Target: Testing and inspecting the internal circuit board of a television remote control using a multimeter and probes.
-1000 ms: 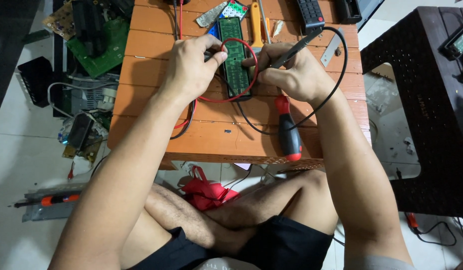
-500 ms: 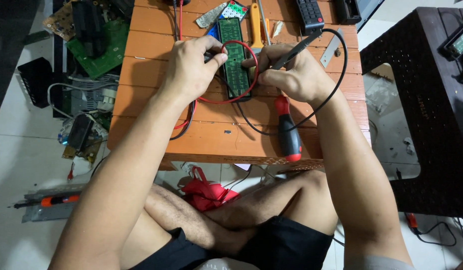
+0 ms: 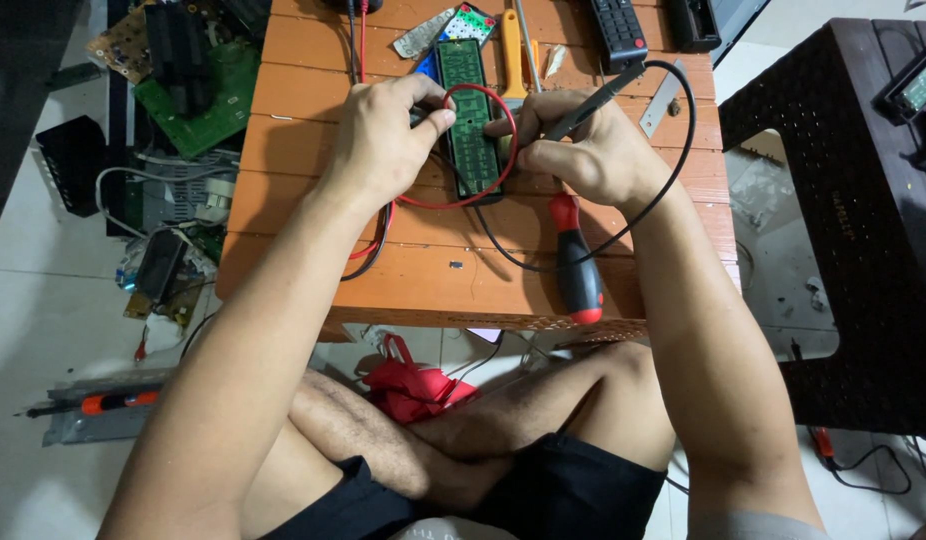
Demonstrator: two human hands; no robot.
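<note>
From where I watch, the long green circuit board (image 3: pixel 469 120) lies flat on the orange slatted table (image 3: pixel 303 200), in the upper middle of the frame, running lengthwise away from the person and sitting directly between the two hands. The left hand (image 3: pixel 383 145) is curled just to the left of the board, its fingertips pinched around the end of a probe beside the board's left edge (the probe tip itself is hidden under the fingers), with the red lead (image 3: pixel 453 200) looping out from there across the lower part of the board. The right hand (image 3: pixel 583 150) is closed just to the right of the board, gripping a dark probe (image 3: pixel 595 98) whose body slants up toward the upper right, fingertips touching the board's right edge. A black lead (image 3: pixel 673 170) arcs around the right wrist and back under the hands. Below the right hand, near the table's front edge, lies a screwdriver with a red and black handle (image 3: pixel 577 265). A dark remote control (image 3: pixel 619 30) rests at the top of the frame, and another green board (image 3: pixel 198 105) lies on the floor at upper left.
</note>
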